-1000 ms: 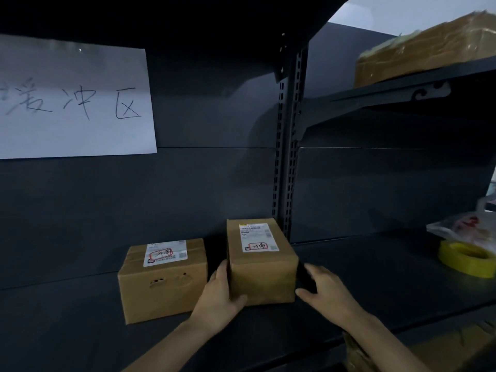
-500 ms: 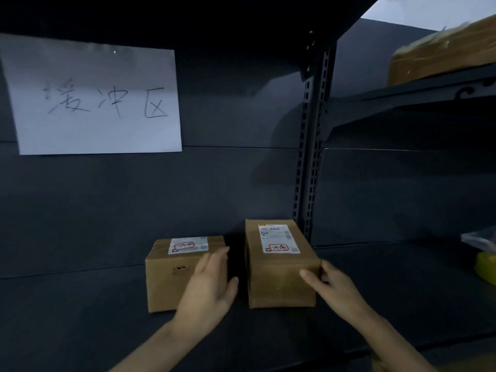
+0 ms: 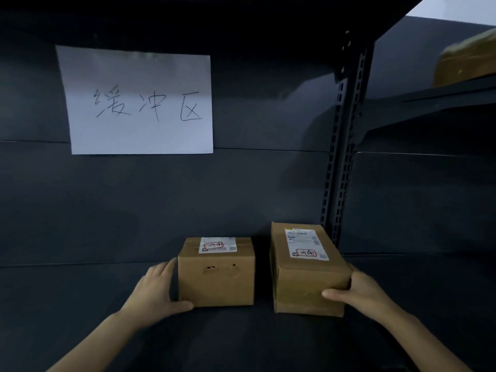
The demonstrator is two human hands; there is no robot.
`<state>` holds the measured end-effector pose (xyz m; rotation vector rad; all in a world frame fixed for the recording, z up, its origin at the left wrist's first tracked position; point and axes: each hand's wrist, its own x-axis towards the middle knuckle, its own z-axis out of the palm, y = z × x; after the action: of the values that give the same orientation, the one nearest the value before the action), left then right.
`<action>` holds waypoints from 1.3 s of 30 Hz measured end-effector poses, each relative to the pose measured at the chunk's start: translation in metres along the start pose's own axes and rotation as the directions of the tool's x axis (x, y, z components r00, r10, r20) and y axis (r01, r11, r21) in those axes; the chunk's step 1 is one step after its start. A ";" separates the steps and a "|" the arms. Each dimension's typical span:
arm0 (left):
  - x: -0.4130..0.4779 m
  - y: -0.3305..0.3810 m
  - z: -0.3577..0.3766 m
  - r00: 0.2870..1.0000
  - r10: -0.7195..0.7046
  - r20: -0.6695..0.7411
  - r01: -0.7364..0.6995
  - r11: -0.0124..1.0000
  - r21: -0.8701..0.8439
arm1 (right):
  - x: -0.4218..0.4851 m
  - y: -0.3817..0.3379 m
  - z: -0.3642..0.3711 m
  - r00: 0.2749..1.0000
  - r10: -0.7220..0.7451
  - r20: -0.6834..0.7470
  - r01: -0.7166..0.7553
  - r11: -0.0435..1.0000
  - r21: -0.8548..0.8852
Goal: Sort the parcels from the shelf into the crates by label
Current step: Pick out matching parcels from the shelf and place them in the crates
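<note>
Two brown cardboard parcels stand side by side on the dark shelf, a narrow gap between them. The left parcel has a white label with red writing on top. My left hand grips its left side, thumb across the lower front corner. The right parcel is longer and carries a similar label. My right hand grips its right side, thumb on the front face. The fingers of both hands are hidden behind the boxes.
A white paper sign with handwritten characters hangs on the shelf's back panel. A perforated upright post stands just behind the right parcel. Another brown package lies on the higher shelf at the far right.
My left hand has left the right parcel, crossed over and taken the left side of the left parcel. My right hand stayed on the right parcel. The view has shifted left.
</note>
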<state>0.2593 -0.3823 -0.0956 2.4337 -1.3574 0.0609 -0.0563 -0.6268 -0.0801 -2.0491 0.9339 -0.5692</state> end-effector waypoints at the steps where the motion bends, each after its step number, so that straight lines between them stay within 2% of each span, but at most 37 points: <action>1: 0.003 -0.001 0.001 1.000 0.014 0.027 -0.014 1.000 0.005 | 0.002 0.001 -0.001 1.000 0.010 0.018 -0.010 1.000 -0.005; 5: 0.014 0.005 0.002 0.995 0.072 0.074 -0.076 0.995 0.059 | 0.007 0.001 -0.003 0.992 0.039 0.120 -0.040 0.999 0.002; 8: 0.020 0.010 0.006 0.990 0.098 0.101 -0.103 0.994 0.036 | 0.007 -0.004 0.009 0.984 -0.001 0.180 -0.003 1.000 0.022; 10: 0.019 0.011 0.009 0.989 0.093 0.116 -0.087 0.995 -0.055 | 0.008 -0.005 0.017 0.983 -0.021 0.182 0.006 0.997 0.080; 13: 0.012 0.010 0.014 0.991 0.084 0.107 -0.038 0.925 -0.377 | 0.009 0.001 0.023 0.987 -0.026 0.158 0.003 0.989 0.145; 17: -0.002 0.010 0.015 0.996 0.085 0.013 -0.068 0.870 -0.488 | 0.005 -0.003 0.028 0.989 -0.042 0.139 0.017 0.984 0.178; 27: -0.032 0.001 0.002 0.982 -0.026 -0.186 -0.053 0.910 -0.410 | -0.009 -0.020 0.037 0.986 -0.164 -0.001 0.163 0.975 0.153; 32: -0.059 -0.002 -0.010 0.957 -0.060 -0.283 -0.073 0.898 -0.434 | -0.018 -0.031 0.045 0.968 -0.243 -0.065 0.250 0.956 0.152; 36: -0.088 -0.007 -0.023 0.928 -0.071 -0.366 -0.101 0.897 -0.430 | -0.025 -0.043 0.059 0.950 -0.307 -0.060 0.313 0.935 0.165; 39: -0.109 -0.016 -0.036 0.910 -0.111 -0.399 -0.062 0.916 -0.397 | -0.029 -0.055 0.075 0.938 -0.346 -0.032 0.345 0.920 0.185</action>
<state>0.2183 -0.2744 -0.0889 1.9485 -1.0258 0.2520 -0.0025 -0.5457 -0.0811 -2.0501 0.4927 -0.8113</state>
